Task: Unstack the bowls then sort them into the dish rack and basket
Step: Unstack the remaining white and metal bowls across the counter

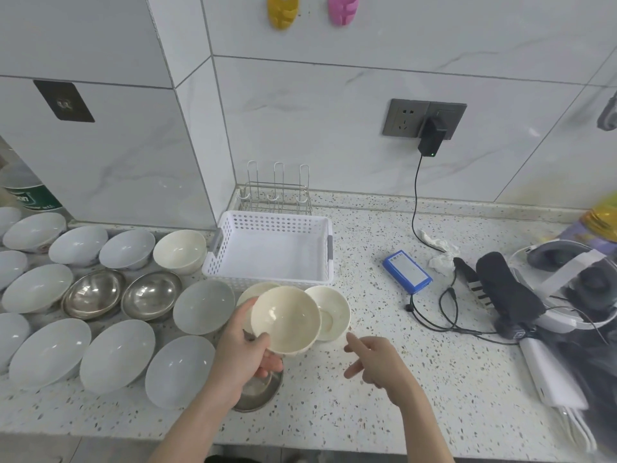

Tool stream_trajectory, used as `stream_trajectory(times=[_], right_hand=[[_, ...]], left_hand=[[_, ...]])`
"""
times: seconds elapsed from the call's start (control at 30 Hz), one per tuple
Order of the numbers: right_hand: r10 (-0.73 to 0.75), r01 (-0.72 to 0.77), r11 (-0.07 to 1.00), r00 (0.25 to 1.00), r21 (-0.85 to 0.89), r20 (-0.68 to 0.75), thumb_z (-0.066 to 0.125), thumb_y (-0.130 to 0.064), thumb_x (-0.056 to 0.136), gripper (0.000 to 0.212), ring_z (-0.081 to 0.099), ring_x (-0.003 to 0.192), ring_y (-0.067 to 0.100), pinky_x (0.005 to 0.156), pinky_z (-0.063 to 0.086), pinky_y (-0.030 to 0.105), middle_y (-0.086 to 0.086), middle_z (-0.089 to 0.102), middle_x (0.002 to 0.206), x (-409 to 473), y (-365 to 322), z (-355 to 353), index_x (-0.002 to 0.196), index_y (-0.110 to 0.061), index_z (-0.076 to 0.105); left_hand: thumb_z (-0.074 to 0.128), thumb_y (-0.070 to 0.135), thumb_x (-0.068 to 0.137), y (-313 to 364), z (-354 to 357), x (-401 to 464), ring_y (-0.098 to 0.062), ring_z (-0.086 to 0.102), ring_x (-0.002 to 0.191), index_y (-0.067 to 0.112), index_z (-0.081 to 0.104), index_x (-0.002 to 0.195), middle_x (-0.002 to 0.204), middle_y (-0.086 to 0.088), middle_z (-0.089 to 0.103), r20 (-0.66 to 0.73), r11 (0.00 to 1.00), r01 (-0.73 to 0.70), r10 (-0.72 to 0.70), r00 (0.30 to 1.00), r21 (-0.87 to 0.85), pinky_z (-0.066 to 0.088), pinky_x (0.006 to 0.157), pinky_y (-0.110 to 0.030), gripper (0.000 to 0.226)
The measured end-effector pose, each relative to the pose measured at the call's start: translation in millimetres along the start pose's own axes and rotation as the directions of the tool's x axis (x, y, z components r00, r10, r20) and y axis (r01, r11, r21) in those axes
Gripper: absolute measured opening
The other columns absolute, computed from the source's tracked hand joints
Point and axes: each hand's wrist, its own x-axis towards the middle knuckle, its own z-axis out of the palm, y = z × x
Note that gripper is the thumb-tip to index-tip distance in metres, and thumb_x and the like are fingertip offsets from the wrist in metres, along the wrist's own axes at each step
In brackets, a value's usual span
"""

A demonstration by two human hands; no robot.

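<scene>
Cream bowl (285,317) sat lifted in the left hand (245,354), whose thumb hooked over its near rim while the other fingers (272,362) curled underneath it, gripping it just above the speckled surface (417,379). At about three o'clock from that bowl, a second cream bowl (330,312) rested on the surface, partly overlapped by the held one; a third cream rim (253,292) peeked out at ten o'clock behind it. Below the left hand, at six o'clock, part of a steel bowl (255,394) showed on the surface.

The right hand (377,364) hovered at four o'clock from the held bowl, holding nothing, its forefinger stretched toward the second cream bowl and the remaining fingers loosely bent.

The white perforated basket (270,250) stood at twelve o'clock from the held bowl, just beyond it, with nothing seen inside. Directly behind the basket, against the tiled wall, was the wire dish rack (277,195), also bare.

Toward nine o'clock lay the spread of single bowls: pale grey-white ones (118,355) in rows, two steel bowls (93,294) side by side in the middle row, and another cream bowl (180,250) just beside the basket's left wall.

Toward three o'clock, well apart from the bowls, lay a blue battery pack (407,270) and a black cable (415,202) running up to a charger in the wall socket.
</scene>
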Motion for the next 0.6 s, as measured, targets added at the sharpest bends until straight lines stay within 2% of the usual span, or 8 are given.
stream_trajectory(times=[0.13,0.2,0.27,0.37,0.43,0.53,0.6], right_hand=[[-0.009,0.009,0.999,1.000,-0.046,-0.013,0.028,-0.061,0.097,0.054,0.036,0.035,0.007,0.040,0.032,0.016,0.004,0.075,0.067,-8,-1,-5,0.102,-0.021,0.064],[-0.013,0.016,0.999,0.997,-0.045,0.071,0.029,-0.060,0.098,0.055,0.035,0.036,0.008,0.039,0.032,0.015,0.005,0.075,0.066,-12,3,-8,0.102,-0.021,0.066],[-0.032,0.037,0.999,0.986,-0.031,0.161,0.040,-0.052,0.096,0.044,0.034,0.039,0.010,0.039,0.031,0.016,0.008,0.074,0.067,-17,9,-9,0.097,-0.019,0.069],[-0.049,0.064,0.993,0.988,-0.097,0.149,0.053,-0.026,0.085,0.018,0.036,0.037,0.006,0.044,0.032,0.019,0.007,0.073,0.066,-21,22,-9,0.090,-0.015,0.066],[-0.049,0.063,0.987,0.994,-0.146,0.103,0.051,-0.015,0.080,0.018,0.039,0.039,0.006,0.045,0.034,0.021,0.004,0.073,0.063,-22,32,-7,0.091,-0.017,0.066],[-0.055,0.064,0.979,0.997,-0.195,0.055,0.050,-0.012,0.079,0.021,0.039,0.040,0.009,0.044,0.033,0.022,0.004,0.073,0.063,-22,40,-6,0.091,-0.017,0.066],[-0.061,0.069,0.974,0.997,-0.217,0.042,0.049,-0.010,0.079,0.021,0.038,0.035,0.005,0.041,0.032,0.019,0.006,0.073,0.064,-23,44,-6,0.092,-0.016,0.065]], left_hand=[[0.048,0.001,0.087,-8,20,-10,-0.029,0.074,0.058,0.060,0.037,0.127,0.073,-0.012,0.075,0.174,0.993,0.001,-0.022,0.984,0.120,0.047,0.039,-0.023,0.072],[0.046,0.005,0.087,-15,28,-15,-0.026,0.074,0.059,0.061,0.033,0.128,0.068,-0.007,0.076,0.256,0.982,0.002,-0.050,0.965,0.186,0.048,0.041,-0.023,0.071],[0.044,0.006,0.085,-22,36,-19,-0.025,0.074,0.058,0.057,0.031,0.131,0.063,-0.006,0.075,0.302,0.974,0.005,-0.075,0.951,0.227,0.047,0.041,-0.022,0.070],[0.040,0.004,0.082,-31,44,-21,-0.026,0.074,0.058,0.053,0.032,0.132,0.061,-0.008,0.074,0.334,0.971,0.013,-0.094,0.938,0.237,0.045,0.041,-0.022,0.071],[0.038,0.004,0.081,-37,47,-23,-0.025,0.074,0.059,0.057,0.031,0.131,0.062,-0.008,0.074,0.351,0.967,0.011,-0.104,0.931,0.256,0.046,0.043,-0.023,0.073],[0.039,0.006,0.084,-46,51,-27,-0.021,0.075,0.061,0.061,0.025,0.134,0.062,-0.008,0.074,0.382,0.957,-0.003,-0.113,0.917,0.289,0.047,0.046,-0.022,0.076],[0.042,0.010,0.090,-52,55,-29,-0.017,0.074,0.061,0.058,0.018,0.140,0.062,-0.006,0.074,0.403,0.946,-0.025,-0.113,0.908,0.323,0.046,0.047,-0.019,0.073]])
